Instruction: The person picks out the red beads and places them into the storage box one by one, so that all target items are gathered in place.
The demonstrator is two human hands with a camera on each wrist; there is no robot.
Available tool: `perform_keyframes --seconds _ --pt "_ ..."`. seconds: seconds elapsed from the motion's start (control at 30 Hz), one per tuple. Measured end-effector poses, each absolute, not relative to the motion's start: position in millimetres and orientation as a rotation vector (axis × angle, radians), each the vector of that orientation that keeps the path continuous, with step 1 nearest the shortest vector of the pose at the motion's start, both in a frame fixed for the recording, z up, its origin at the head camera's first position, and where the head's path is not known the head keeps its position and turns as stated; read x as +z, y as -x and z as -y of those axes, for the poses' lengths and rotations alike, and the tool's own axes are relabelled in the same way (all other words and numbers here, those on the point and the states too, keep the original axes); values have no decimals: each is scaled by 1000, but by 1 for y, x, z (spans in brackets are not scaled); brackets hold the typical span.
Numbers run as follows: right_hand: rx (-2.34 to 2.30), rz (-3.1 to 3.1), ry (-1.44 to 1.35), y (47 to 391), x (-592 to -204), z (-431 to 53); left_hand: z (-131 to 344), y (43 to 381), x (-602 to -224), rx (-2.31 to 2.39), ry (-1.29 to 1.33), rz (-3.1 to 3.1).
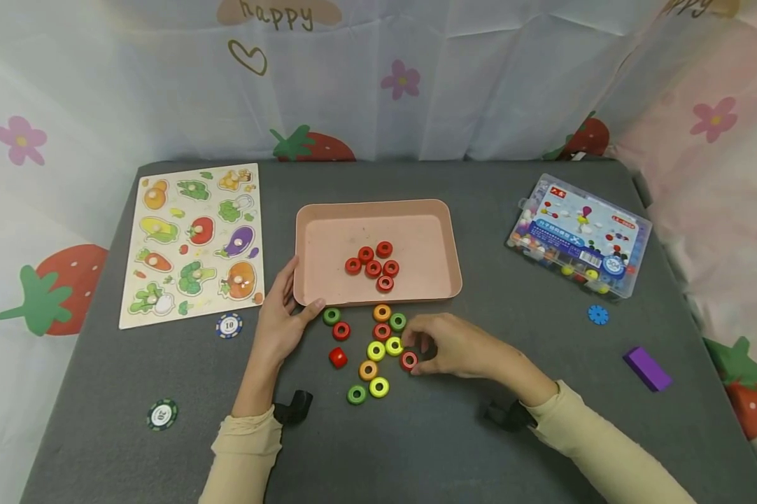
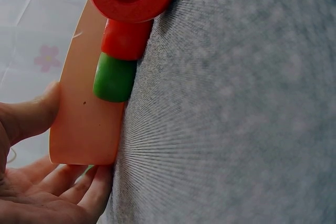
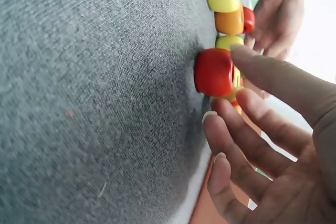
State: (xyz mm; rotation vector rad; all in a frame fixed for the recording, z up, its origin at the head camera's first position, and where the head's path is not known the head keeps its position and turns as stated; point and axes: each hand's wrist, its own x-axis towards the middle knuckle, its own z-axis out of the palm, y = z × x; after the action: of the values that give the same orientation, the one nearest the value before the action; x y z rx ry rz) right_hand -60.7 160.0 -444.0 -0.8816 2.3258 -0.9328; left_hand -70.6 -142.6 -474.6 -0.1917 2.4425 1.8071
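Observation:
My left hand (image 1: 282,318) holds the pink tray (image 1: 429,280) at its near left corner. In the left wrist view, the thumb lies at the rim and the fingers rest against the end wall. Several red beads (image 1: 373,269) lie inside the tray. My right hand (image 1: 457,346) pinches a red bead (image 3: 212,72) between thumb and fingers, down at the table. Loose around it are yellow beads (image 1: 379,386), orange beads (image 1: 369,370), green beads (image 1: 356,395) and other red beads (image 1: 341,330). A red bead (image 1: 337,357) lies on its side.
A vegetable puzzle board (image 1: 208,245) lies at the left, with two chips (image 1: 229,325) near it. At the right are a clear box of coloured pieces (image 1: 580,234), a blue disc (image 1: 597,315) and a purple block (image 1: 647,369). A printed curtain hangs behind the grey table.

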Motion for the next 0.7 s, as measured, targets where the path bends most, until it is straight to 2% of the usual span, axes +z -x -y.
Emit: perform_keyframes --seconds 0.33,0.7 --pt "-937 -2327 872 58 -447 -154 142 70 -475 1785 197 -2452" --pt "-1184 -2308 880 80 -437 -156 142 70 -475 1787 203 -2455"
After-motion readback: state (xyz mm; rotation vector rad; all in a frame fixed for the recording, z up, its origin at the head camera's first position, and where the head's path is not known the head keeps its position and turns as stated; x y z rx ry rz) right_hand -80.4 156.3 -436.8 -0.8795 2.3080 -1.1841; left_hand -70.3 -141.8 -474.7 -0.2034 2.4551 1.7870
